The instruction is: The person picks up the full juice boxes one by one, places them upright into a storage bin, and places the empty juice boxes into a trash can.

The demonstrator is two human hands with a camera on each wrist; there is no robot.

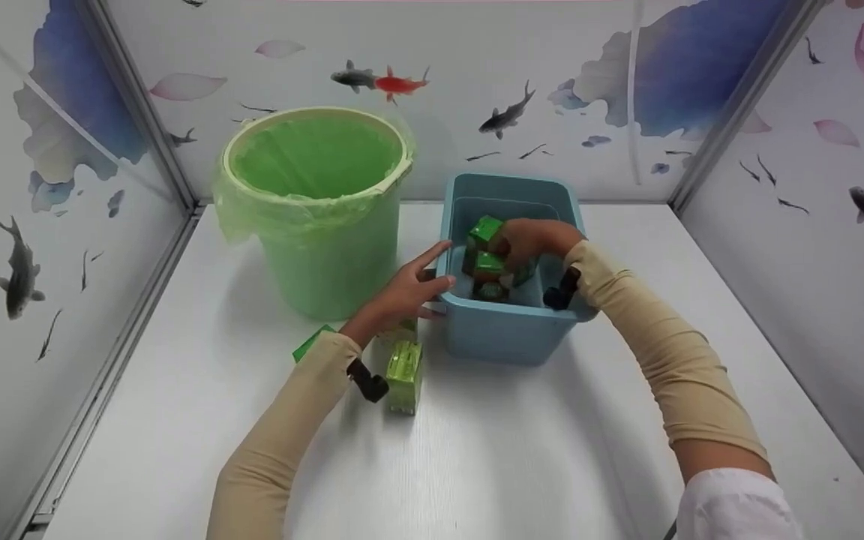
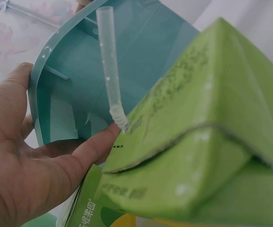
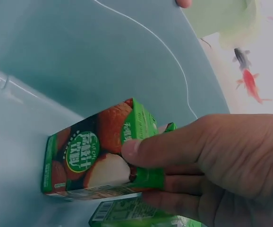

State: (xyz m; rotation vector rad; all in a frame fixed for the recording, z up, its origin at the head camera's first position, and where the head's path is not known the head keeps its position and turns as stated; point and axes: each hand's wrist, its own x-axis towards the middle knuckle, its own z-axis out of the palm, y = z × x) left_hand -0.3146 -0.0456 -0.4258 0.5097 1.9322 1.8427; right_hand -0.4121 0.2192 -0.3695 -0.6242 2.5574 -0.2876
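Note:
My right hand (image 1: 528, 244) reaches into the blue plastic bin (image 1: 503, 337). In the right wrist view it pinches the green top of a brown-and-green juice box (image 3: 87, 153) with fruit pictures, thumb on the near side. Another green box (image 3: 127, 210) lies just below it. My left hand (image 1: 402, 294) touches the bin's left side, thumb and fingers spread along the rim. Under my left wrist stands a light-green drink carton (image 1: 404, 375); the left wrist view shows a clear bent straw (image 2: 109, 66) in its top. Another green carton (image 1: 314, 342) is partly hidden by the left forearm.
A tall green bucket (image 1: 327, 262) lined with a translucent green bag (image 1: 282, 217) stands left of the bin. Further green-topped boxes (image 1: 486, 228) are inside the bin. Printed wall panels (image 1: 432, 45) border the white table (image 1: 492, 465) at the back and sides.

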